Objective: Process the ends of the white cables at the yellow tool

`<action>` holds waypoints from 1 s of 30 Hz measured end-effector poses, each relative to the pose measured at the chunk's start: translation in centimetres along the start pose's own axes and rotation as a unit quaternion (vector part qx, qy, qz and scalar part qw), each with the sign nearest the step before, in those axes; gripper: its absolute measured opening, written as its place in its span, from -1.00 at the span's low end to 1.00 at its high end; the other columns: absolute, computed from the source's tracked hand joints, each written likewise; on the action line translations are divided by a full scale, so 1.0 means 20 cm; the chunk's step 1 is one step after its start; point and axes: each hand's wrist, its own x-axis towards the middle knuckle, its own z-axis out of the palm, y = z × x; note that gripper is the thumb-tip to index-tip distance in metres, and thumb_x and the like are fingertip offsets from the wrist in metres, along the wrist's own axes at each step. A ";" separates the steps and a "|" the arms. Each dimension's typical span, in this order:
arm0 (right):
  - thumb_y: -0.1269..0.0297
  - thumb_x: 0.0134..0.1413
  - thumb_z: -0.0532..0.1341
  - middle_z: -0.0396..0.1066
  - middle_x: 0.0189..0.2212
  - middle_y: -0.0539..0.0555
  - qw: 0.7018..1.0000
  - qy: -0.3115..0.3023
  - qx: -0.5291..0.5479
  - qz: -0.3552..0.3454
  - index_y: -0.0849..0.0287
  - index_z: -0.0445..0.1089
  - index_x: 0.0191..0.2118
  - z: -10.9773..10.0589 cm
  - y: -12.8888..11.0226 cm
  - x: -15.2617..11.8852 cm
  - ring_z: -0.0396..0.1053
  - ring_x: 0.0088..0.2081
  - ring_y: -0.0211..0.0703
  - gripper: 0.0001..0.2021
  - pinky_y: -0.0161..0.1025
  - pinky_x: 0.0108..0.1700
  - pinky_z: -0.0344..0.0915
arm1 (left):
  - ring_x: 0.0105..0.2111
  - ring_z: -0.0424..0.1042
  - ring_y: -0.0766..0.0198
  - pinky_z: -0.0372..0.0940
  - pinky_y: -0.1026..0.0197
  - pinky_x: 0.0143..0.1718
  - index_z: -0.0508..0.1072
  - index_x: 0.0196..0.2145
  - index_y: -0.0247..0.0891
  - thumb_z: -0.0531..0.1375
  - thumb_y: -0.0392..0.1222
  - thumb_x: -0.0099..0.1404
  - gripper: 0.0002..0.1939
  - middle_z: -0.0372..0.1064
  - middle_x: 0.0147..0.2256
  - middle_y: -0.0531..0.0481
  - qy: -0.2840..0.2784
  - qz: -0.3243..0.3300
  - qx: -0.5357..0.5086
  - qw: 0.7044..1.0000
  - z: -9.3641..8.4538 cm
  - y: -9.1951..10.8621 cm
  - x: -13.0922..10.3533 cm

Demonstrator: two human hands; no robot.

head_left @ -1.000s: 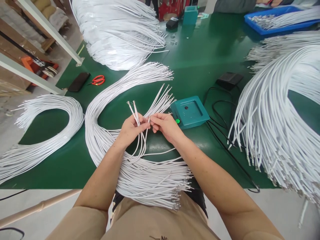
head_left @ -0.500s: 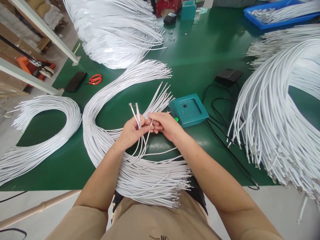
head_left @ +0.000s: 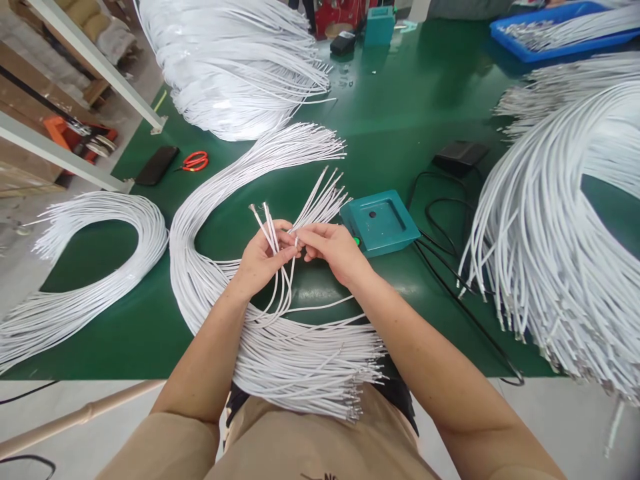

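In the head view, over the counter (head_left: 410, 127), the left hand (head_left: 264, 259) is closed on several white cables (head_left: 271, 230); the right hand (head_left: 331, 250) pinches another cable (head_left: 293, 267) near its tip. A slack left grip could drop cables; hard twisting might fray the tip; trailing lengths could tangle in the cable bundle (head_left: 300, 353) below.

White cables (head_left: 271, 230) in left hand (head_left: 263, 259)

Slender white cables (head_left: 270, 225), tips (head_left: 265, 207) upward
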 end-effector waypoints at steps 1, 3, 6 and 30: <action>0.22 -0.12 0.32 0.39 -0.54 -0.04 1.000 0.008 -0.016 -0.010 0.23 0.47 -0.46 0.00 0.00 0.00 0.23 -0.56 -0.42 -0.83 -0.39 -0.45 0.25 | -0.34 0.46 0.27 0.35 0.22 -0.25 0.34 0.00 -0.17 0.35 -0.12 0.11 -0.49 0.42 -0.33 0.04 -0.002 0.006 0.011 1.000 0.00 0.00 0.00; 0.28 -0.10 0.27 0.40 -0.55 -0.04 0.998 0.016 -0.047 -0.024 0.24 0.48 -0.46 0.01 -0.01 -0.01 0.25 -0.56 -0.42 -0.88 -0.39 -0.43 0.26 | -0.32 0.44 0.27 0.34 0.22 -0.23 0.35 0.07 -0.15 0.33 -0.11 0.15 -0.47 0.41 -0.32 0.03 -0.009 0.018 0.040 0.999 -0.01 -0.01 0.00; 0.32 -0.09 0.22 0.40 -0.57 -0.05 0.992 0.022 -0.115 -0.041 0.23 0.47 -0.49 0.00 0.00 0.00 0.26 -0.57 -0.41 -0.89 -0.40 -0.45 0.26 | -0.31 0.42 0.28 0.32 0.23 -0.20 0.44 0.01 -0.16 0.29 -0.11 0.20 -0.59 0.42 -0.29 0.00 -0.022 0.025 0.073 0.997 -0.02 -0.02 0.00; 0.43 0.22 0.03 0.48 -0.25 0.22 0.567 0.061 -0.765 -0.300 0.28 0.40 -0.15 -0.08 -0.02 0.02 0.30 -0.13 0.06 -0.78 0.03 0.11 -0.01 | -0.44 0.46 0.34 0.15 0.44 -0.63 0.48 -0.06 -0.29 0.41 -0.18 -0.01 -0.48 0.40 -0.46 0.05 0.046 -0.115 -0.048 0.991 -0.01 -0.04 0.05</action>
